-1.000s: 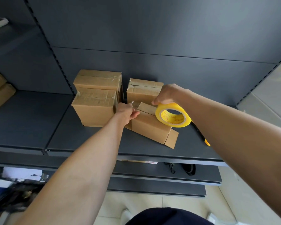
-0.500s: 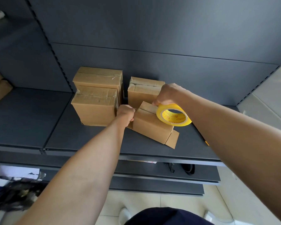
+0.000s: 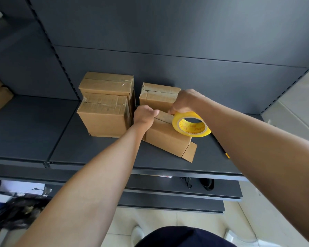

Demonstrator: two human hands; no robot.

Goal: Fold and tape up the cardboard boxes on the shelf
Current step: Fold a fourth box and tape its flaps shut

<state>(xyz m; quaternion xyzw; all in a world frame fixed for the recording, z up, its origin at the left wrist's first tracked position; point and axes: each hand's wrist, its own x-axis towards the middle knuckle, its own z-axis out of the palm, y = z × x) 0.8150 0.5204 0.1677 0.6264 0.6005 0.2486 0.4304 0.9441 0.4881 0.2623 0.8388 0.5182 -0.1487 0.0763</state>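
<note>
Left hand (image 3: 144, 116) curls round the box (image 3: 166, 139) — right hand (image 3: 184, 102) grips the tape roll (image 3: 192, 131).

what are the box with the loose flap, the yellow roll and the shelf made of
The box: matte brown cardboard, creased at the folds. The yellow roll: glossy plastic tape, see-through yellow, on a printed core, probably card. The shelf: likely painted metal, smooth dark grey with thin folded edges.

- One view only: a wide-angle camera worn on the person's head, looking forward and down.
- It faces the dark shelf (image 3: 96, 150) and its back panel (image 3: 185, 32) squarely, at arm's reach; the left hand (image 3: 144, 116) and right hand (image 3: 184, 102) meet near mid-frame.
- The floor (image 3: 194, 220) shows along the bottom edge.
</note>
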